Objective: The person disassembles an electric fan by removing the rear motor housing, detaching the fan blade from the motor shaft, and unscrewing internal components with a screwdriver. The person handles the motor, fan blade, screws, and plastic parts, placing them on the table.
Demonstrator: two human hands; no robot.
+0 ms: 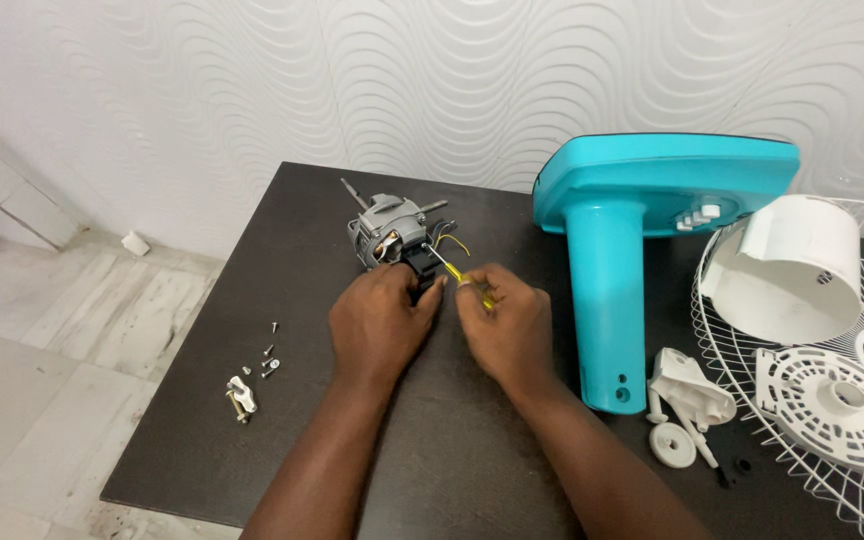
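Observation:
A grey metal fan motor [388,230] with a shaft and yellow wires lies at the far middle of the dark table [282,230]. My left hand [380,320] grips a black part at the motor's near side. My right hand [508,320] holds a yellow-handled screwdriver [457,272], its thin shaft pointing at the black part by the motor. Both hands sit close together, almost touching.
A turquoise fan base and column [612,250] lies to the right. Further right are a white motor cover [792,265], a white wire grille [832,400] and small white plastic parts [687,400]. Loose screws and a small bracket [252,380] lie at the left. Tiled floor lies beyond the table's left edge.

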